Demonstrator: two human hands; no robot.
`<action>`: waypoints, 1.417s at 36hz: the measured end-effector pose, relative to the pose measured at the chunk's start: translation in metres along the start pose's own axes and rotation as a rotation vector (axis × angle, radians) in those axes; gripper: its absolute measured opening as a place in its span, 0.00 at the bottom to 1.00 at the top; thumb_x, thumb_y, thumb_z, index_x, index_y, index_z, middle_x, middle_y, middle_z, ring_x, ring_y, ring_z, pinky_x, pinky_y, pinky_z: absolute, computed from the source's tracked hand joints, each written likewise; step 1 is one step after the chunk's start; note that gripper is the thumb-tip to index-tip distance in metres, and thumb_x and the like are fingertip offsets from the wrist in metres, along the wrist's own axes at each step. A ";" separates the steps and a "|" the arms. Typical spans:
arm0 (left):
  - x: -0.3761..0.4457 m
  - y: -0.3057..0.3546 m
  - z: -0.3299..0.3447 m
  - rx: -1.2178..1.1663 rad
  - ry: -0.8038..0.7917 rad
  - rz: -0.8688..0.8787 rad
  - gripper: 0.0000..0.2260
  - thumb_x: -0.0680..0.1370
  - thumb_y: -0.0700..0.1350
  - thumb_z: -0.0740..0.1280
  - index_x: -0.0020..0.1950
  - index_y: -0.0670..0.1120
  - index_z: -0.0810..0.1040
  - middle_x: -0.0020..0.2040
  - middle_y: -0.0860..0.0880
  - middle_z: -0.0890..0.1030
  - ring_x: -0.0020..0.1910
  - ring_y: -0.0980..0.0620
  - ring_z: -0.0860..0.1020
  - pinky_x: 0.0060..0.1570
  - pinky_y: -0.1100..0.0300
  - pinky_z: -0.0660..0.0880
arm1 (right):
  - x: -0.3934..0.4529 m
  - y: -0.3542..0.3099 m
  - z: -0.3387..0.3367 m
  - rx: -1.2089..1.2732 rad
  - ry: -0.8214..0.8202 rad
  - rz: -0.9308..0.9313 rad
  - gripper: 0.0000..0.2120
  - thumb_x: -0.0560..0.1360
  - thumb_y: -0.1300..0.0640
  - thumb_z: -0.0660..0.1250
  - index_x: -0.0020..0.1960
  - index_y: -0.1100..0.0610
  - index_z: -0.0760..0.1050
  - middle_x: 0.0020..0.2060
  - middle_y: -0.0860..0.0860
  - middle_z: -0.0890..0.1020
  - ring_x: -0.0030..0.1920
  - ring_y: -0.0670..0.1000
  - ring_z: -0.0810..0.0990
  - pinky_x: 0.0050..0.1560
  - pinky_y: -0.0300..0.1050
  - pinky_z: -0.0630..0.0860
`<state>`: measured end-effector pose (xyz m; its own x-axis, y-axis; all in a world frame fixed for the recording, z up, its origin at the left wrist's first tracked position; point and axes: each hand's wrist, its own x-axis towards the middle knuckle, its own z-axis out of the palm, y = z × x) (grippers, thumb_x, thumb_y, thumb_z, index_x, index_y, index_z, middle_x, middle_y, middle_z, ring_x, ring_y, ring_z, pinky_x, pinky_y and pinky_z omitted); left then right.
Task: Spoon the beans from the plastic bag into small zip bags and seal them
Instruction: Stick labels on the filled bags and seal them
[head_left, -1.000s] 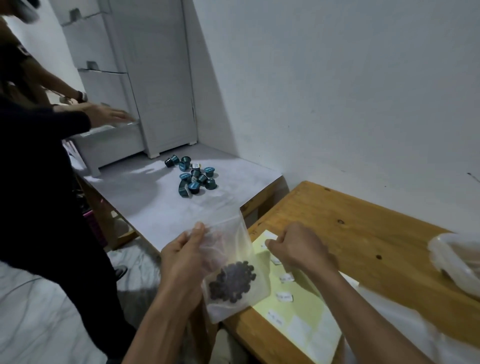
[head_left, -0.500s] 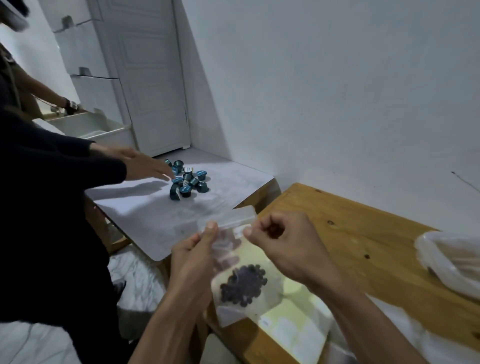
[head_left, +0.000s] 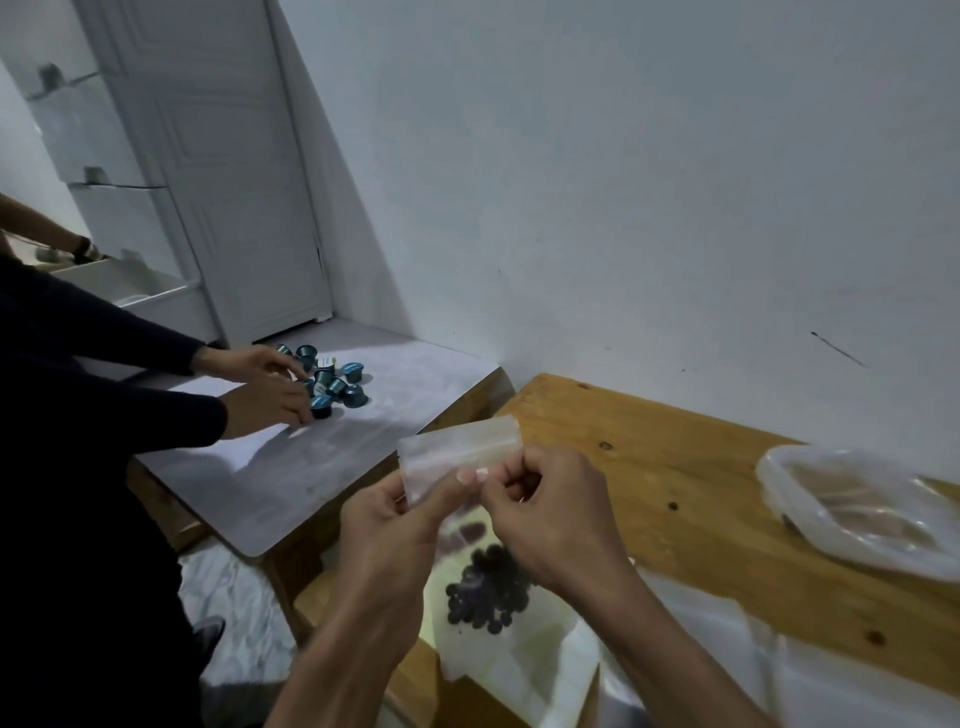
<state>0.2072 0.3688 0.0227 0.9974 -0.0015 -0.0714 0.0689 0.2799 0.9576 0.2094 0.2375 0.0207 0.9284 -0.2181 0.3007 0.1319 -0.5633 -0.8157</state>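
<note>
At lower centre of the frame the small zip bag (head_left: 470, 525) hangs between the left hand (head_left: 387, 535) and the right hand (head_left: 550, 512), beans (head_left: 485, 592) in its bottom, above the tabletop (head_left: 675, 467) edge. The plastic bag (head_left: 857, 512) lies on the tabletop at right. At middle left, coffee capsules (head_left: 332, 382) sit on a lower tabletop (head_left: 291, 467), another person's hands (head_left: 265, 384) on them. A door (head_left: 228, 171) stands behind, upper left.

head camera looks forward and down, close over wooden table (head_left: 649, 467)
</note>
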 end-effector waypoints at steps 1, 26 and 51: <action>0.000 -0.001 0.001 0.007 0.010 0.010 0.11 0.72 0.38 0.73 0.52 0.34 0.83 0.48 0.38 0.86 0.50 0.40 0.85 0.55 0.39 0.80 | -0.001 0.000 -0.001 0.007 -0.001 0.016 0.11 0.72 0.48 0.73 0.35 0.53 0.79 0.29 0.45 0.82 0.31 0.43 0.79 0.35 0.46 0.81; 0.004 0.003 0.016 0.113 -0.102 0.034 0.11 0.71 0.36 0.75 0.53 0.40 0.82 0.45 0.41 0.87 0.46 0.42 0.86 0.48 0.43 0.82 | -0.007 0.000 -0.036 0.635 0.033 0.345 0.13 0.67 0.61 0.80 0.49 0.59 0.82 0.40 0.55 0.87 0.42 0.54 0.87 0.45 0.53 0.84; 0.188 -0.057 0.092 0.675 -0.170 0.102 0.27 0.67 0.40 0.81 0.64 0.46 0.76 0.54 0.48 0.82 0.52 0.48 0.82 0.50 0.52 0.83 | 0.124 0.095 -0.026 0.097 0.298 0.524 0.19 0.73 0.58 0.75 0.61 0.53 0.73 0.57 0.52 0.82 0.54 0.54 0.81 0.29 0.34 0.68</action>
<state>0.3922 0.2639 -0.0195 0.9849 -0.1721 0.0200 -0.0836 -0.3707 0.9250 0.3278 0.1362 -0.0069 0.7430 -0.6682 -0.0386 -0.2720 -0.2487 -0.9296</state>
